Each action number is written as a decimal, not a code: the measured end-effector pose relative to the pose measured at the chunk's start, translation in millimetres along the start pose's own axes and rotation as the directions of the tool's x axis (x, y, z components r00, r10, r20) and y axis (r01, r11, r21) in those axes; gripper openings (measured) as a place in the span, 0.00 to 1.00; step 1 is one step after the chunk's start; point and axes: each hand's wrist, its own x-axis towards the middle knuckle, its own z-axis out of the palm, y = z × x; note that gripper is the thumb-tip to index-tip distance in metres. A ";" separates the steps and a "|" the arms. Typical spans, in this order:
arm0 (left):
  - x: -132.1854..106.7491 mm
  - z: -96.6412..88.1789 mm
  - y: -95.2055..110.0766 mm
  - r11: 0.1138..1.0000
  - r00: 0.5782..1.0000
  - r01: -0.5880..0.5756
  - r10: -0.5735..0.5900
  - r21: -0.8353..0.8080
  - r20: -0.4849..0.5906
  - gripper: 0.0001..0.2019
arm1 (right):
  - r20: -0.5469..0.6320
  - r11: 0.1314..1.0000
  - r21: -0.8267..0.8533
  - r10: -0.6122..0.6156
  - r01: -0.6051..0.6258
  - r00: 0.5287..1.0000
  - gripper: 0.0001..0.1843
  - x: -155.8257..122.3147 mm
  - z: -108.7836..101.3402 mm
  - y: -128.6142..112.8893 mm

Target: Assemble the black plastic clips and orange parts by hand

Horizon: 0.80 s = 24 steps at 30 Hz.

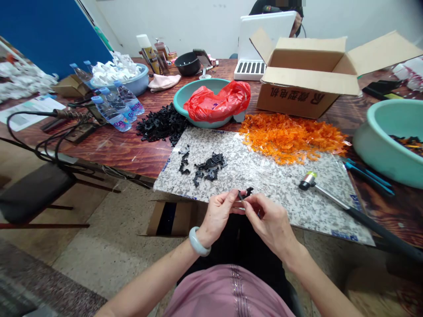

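My left hand [220,210] and my right hand [269,220] meet just below the near edge of a speckled granite slab [264,176]. Both pinch one small black plastic part [246,193] between fingertips. A pale bangle sits on my left wrist. On the slab lies a small cluster of black parts [208,167], and a heap of orange translucent parts [291,136] spreads over its far right. A bigger pile of black parts [161,124] rests on the wooden table beyond the slab.
A small hammer [330,198] lies on the slab's right side, blue pliers [366,174] beside it. A teal basin holds a red bag [216,103]; another teal basin [380,141] is right. An open cardboard box [304,75], water bottles [114,105] and another person behind a laptop are farther back.
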 end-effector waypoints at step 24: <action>-10.4 -1.6 -3.7 0.996 1.000 -0.004 0.006 0.086 -0.027 0.14 | 0.008 0.975 0.193 0.107 -0.106 0.994 0.08 -5.5 4.0 -1.6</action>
